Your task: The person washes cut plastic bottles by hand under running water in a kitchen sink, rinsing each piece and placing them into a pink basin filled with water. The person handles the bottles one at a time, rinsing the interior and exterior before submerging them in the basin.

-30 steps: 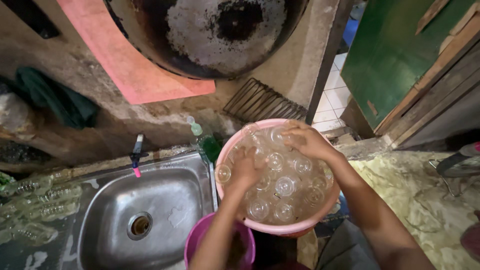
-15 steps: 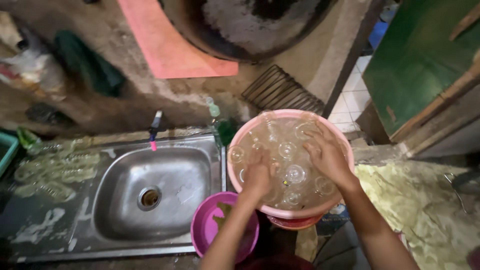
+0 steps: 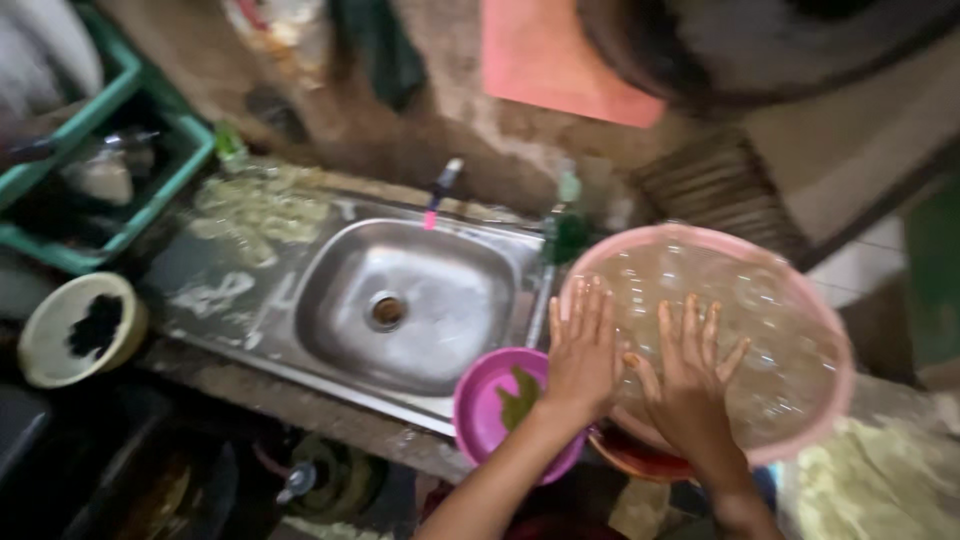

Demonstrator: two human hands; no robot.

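A large pink basin (image 3: 835, 345) full of water and clear glasses stands right of the sink, tilted toward me. My left hand (image 3: 580, 350) lies flat with spread fingers over the basin's near left rim. My right hand (image 3: 690, 375) is spread flat inside the basin, pressing on the glasses. Neither hand grips anything. A small magenta bowl (image 3: 480, 410) with a green scrubber in it sits just below my left wrist.
A steel sink (image 3: 410, 300) with a drain lies left of the basin, a tap (image 3: 440, 185) behind it. Green crates (image 3: 110, 160) with dishes stand far left, a pale bowl (image 3: 60, 330) below them. A pink board (image 3: 560, 60) and dark wok hang above.
The view has swung left and blurred, showing more sink and crates. Both hands moved from among the glasses to lying flat at the basin's near side.
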